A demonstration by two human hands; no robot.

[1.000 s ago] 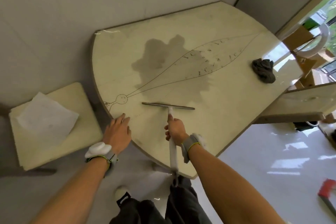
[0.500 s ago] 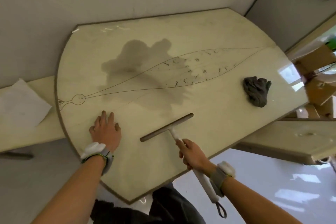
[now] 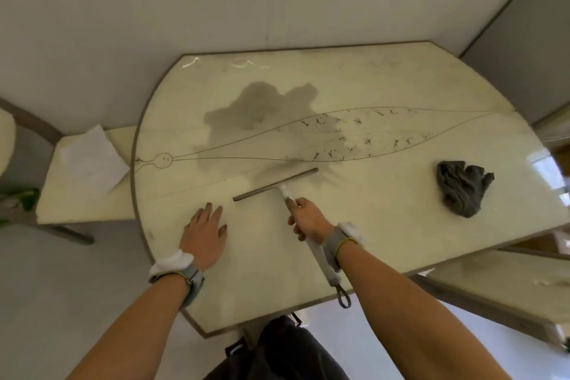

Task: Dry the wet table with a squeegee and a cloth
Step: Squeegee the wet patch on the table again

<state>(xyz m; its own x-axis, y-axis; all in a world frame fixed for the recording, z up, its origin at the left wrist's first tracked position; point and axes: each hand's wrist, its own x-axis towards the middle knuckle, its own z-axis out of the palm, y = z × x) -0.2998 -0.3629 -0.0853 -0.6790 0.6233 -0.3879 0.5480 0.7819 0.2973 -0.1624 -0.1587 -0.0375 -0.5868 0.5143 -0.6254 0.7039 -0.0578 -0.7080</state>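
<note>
A pale rounded table [image 3: 385, 225] carries a dark wet patch [image 3: 262, 114] across its middle, over a thin drawn leaf outline. The squeegee [image 3: 277, 185] has a dark blade and a white handle; its blade lies tilted on the table at the near edge of the wet patch. My right hand [image 3: 308, 219] is shut on the handle. My left hand [image 3: 205, 231] rests flat on the table, fingers apart, to the left of the blade. A crumpled dark grey cloth [image 3: 462, 185] lies untouched on the table's right side.
A lower pale side table [image 3: 77, 207] with white paper [image 3: 92, 160] stands at the left. Another pale surface [image 3: 509, 284] adjoins at the lower right. Walls close off the far side. My dark trousers show below the table's near edge.
The squeegee blade has moved forward to the near edge of the wet patch and stays tilted. My left hand stays flat on the table. The camera view has shifted.
</note>
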